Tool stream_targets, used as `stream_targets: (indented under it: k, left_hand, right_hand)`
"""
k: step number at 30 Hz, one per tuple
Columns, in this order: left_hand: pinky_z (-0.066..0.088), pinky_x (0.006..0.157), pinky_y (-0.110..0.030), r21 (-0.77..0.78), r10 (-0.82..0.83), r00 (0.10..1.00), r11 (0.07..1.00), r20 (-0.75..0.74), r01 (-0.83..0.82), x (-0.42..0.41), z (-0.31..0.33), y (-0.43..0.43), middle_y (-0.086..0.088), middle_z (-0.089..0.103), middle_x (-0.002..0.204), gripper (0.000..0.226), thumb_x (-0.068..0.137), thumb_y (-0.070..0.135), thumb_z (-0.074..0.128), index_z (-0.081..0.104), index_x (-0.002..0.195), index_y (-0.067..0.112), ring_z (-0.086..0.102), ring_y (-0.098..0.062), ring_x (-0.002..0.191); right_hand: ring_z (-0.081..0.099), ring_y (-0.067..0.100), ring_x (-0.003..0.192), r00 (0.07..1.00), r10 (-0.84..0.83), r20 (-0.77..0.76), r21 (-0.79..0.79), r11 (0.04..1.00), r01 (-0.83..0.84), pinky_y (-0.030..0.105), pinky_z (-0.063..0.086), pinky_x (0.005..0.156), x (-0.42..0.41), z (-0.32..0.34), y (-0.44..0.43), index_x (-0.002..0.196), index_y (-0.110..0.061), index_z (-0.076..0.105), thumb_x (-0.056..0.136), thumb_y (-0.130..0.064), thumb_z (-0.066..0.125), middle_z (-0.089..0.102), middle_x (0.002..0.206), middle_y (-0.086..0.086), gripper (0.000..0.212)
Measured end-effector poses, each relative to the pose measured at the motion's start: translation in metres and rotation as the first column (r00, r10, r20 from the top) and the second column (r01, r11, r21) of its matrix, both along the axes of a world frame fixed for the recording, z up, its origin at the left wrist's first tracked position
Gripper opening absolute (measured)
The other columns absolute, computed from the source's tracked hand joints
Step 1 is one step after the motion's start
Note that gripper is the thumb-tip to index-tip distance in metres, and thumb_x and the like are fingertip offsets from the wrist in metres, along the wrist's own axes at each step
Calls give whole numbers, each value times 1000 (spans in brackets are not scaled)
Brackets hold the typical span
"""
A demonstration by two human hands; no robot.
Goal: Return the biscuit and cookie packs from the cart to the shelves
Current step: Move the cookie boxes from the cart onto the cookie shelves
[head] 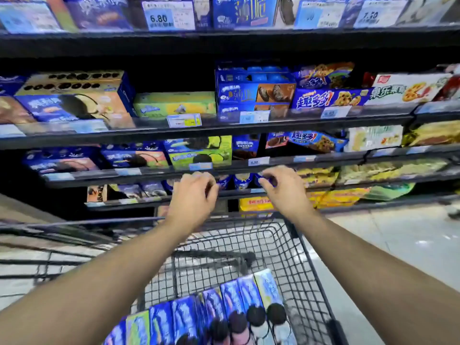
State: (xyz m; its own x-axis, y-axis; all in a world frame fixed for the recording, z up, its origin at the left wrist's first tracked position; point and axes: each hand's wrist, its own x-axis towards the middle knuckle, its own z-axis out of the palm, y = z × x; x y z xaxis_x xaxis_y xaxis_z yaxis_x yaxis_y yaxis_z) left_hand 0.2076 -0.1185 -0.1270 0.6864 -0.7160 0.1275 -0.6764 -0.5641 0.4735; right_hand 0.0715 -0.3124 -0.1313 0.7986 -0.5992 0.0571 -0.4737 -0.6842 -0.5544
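1. Black metal shelves (224, 129) stand in tiers beyond the fingers (209, 186), most of them above, and run out to both sides.
2. Clear rails (368, 111) front the shelf edges and carry price labels (184, 120). One label high above the fingers reads 6.80.
3. The gaps between the upper tiers, up and left of the fingers, lie in deep shadow.
4. Pale glossy floor tiles (410, 235) spread below and right of the fingers, showing soft white glints of light.

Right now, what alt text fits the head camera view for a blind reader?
The left hand and right hand reach over a wire cart to a low shelf; the right hand pinches a small blue pack. Blue cookie boxes stand in the cart, below stocked shelves.
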Motion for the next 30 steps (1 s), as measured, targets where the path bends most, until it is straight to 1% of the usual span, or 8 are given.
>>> stream_targets:
  k: [5, 8, 11, 16, 19, 24, 28, 30]
  left_hand:
    - [47, 76, -42, 144, -95, 989, 983, -116, 111, -31, -33, 64, 0, 61, 84, 16, 94, 31, 59, 54, 81, 22, 57, -29, 88]
    - [46, 89, -41, 304, -132, 966, 932, -221, 197, -48, -67, 97, -2, 63, 104, 15, 97, 37, 55, 60, 100, 23, 58, -27, 104]
    - [38, 107, -42, 501, -111, 941, 823, -320, 267, -61, -97, 132, -4, 54, 136, 39, 99, 41, 51, 52, 134, 25, 47, -27, 129]
    - [23, 119, -54, 685, 9, 877, 629, -480, 368, -62, -125, 186, -8, 22, 164, 73, 95, 40, 56, 21, 157, 22, 25, -34, 149]
    - [31, 117, -51, 716, 41, 867, 585, -496, 382, -57, -133, 215, -10, 28, 160, 76, 95, 45, 59, 22, 157, 21, 31, -36, 144]
    - [26, 117, -54, 723, 83, 887, 617, -454, 311, -66, -144, 249, -8, 32, 159, 77, 95, 59, 52, 14, 157, 34, 28, -37, 145]
    - [14, 121, -58, 709, 128, 899, 664, -420, 237, -80, -149, 258, -9, 28, 161, 74, 99, 57, 45, 3, 157, 41, 18, -39, 150]
    - [12, 121, -59, 714, 135, 905, 666, -403, 219, -83, -150, 259, -8, 25, 162, 73, 100, 56, 43, 0, 158, 42, 15, -39, 151]
  right_hand:
    - [64, 26, 106, 958, 142, -251, 287, 956, -67, 37, 50, 94, -25, -45, 85, 118, -12, 71, 96, -33, 66, 70, 115, 10, 32]
    - [66, 25, 102, 880, 277, -387, 495, 867, -55, 34, 52, 89, -39, -79, 124, 117, -17, 70, 96, -39, 65, 72, 114, 8, 31]
    - [66, 25, 109, 858, 320, -401, 657, 754, 25, 32, 51, 94, -49, -110, 157, 117, -19, 67, 95, -40, 66, 70, 118, 6, 30]
    - [52, 20, 131, 778, 439, -449, 737, 675, 44, 30, 47, 100, -41, -145, 209, 148, -27, 47, 88, -66, 61, 47, 151, -1, 73]
    - [43, 21, 140, 734, 494, -466, 770, 635, 61, 31, 40, 106, -30, -158, 237, 152, -34, 38, 82, -77, 57, 38, 158, 1, 84]
    - [31, 25, 148, 706, 464, -535, 711, 699, 79, 39, 28, 114, -28, -174, 251, 154, -29, 32, 79, -87, 47, 26, 164, 4, 96]
    - [33, 20, 144, 716, 472, -515, 693, 721, 23, 40, 30, 115, -32, -176, 250, 144, -29, 46, 78, -89, 45, 32, 160, -3, 89]
    - [40, 15, 134, 759, 446, -475, 716, 697, 39, 37, 35, 107, -34, -174, 253, 131, -33, 53, 74, -89, 50, 36, 150, -10, 80]
